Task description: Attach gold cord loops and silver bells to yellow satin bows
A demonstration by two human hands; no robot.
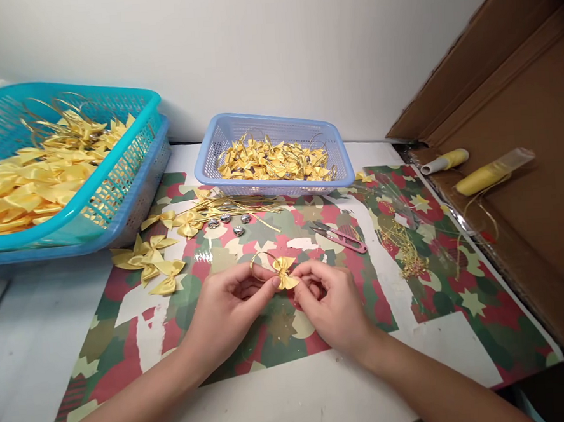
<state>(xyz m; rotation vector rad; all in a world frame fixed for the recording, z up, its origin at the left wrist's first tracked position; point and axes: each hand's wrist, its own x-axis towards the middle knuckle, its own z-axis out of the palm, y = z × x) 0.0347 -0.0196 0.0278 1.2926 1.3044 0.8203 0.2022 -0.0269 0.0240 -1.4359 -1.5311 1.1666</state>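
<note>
Between my two hands is a yellow ribbon bow (284, 272) with a loop of gold wire (262, 255) standing up at its left. My left hand (242, 299) pinches the bow's left side and the base of the loop between thumb and forefinger. On the other side, my right hand (328, 294) has its thumb and fingertips closed on the bow's right edge. Just beyond the hands lie several silver bells (238, 230) and a bundle of gold wires (248, 207). Pink-handled thread snips (341, 237) rest to the right of them. More loose yellow bows (169, 275) lie to the left.
A turquoise basket (154, 107) full of bows stands at left, stacked on a blue one. A blue basket (275, 187) of wired bows sits at the back. Tangled gold thread (409, 254) lies right, near a cardboard wall (537, 157) with two yellow thread tubes (487, 176). Patterned paper covers the table.
</note>
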